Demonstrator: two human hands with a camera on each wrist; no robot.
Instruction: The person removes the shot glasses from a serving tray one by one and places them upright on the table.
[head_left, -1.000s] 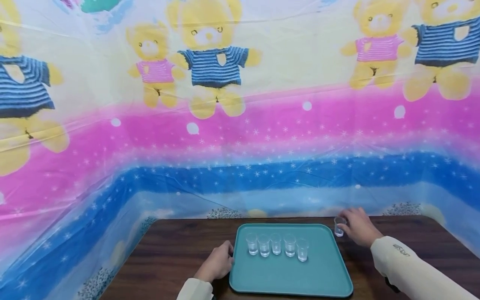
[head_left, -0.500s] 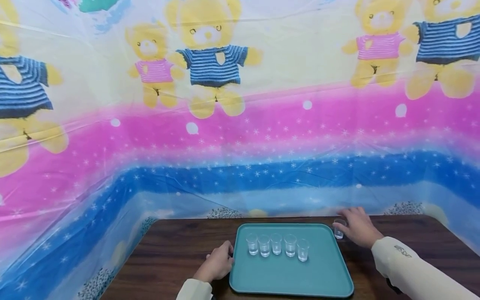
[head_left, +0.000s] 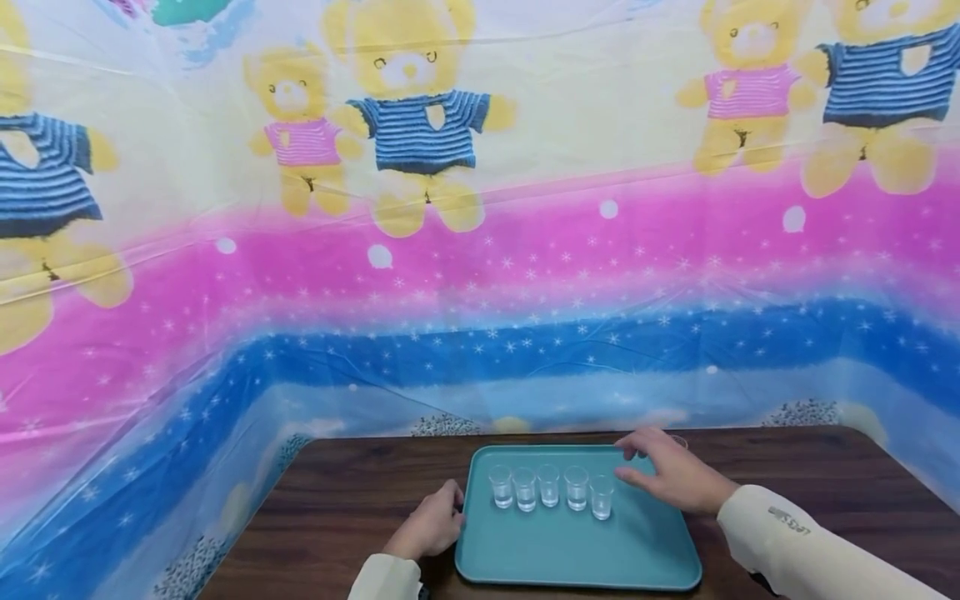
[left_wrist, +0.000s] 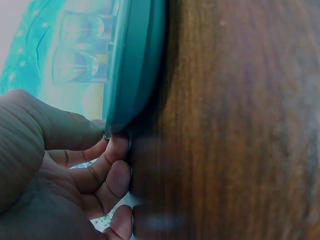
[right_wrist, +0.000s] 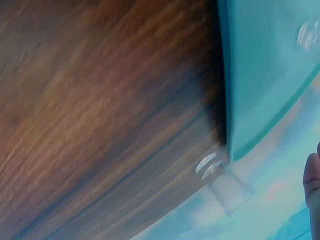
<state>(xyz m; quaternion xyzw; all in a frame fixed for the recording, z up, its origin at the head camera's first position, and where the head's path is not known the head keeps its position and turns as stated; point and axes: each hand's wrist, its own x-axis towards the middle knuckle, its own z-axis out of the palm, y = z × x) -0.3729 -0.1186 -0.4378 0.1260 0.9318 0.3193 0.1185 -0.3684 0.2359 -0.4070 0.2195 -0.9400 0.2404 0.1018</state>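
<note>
Several small clear shot glasses stand upright in a row on a teal tray in the head view. My left hand is at the tray's left side. In the left wrist view its thumb and index finger pinch the tray rim, the other fingers curled below. My right hand hovers over the tray's back right part with fingers apart and nothing in them, close to the rightmost glass. Another shot glass stands off the tray by its back right corner, mostly hidden behind that hand in the head view.
The tray lies on a dark brown wooden table. A printed cloth with teddy bears hangs right behind the table and along its sides.
My right hand has let go of the shot glass beside the tray and moved left over the tray toward the row. The left hand stays at the tray rim.
</note>
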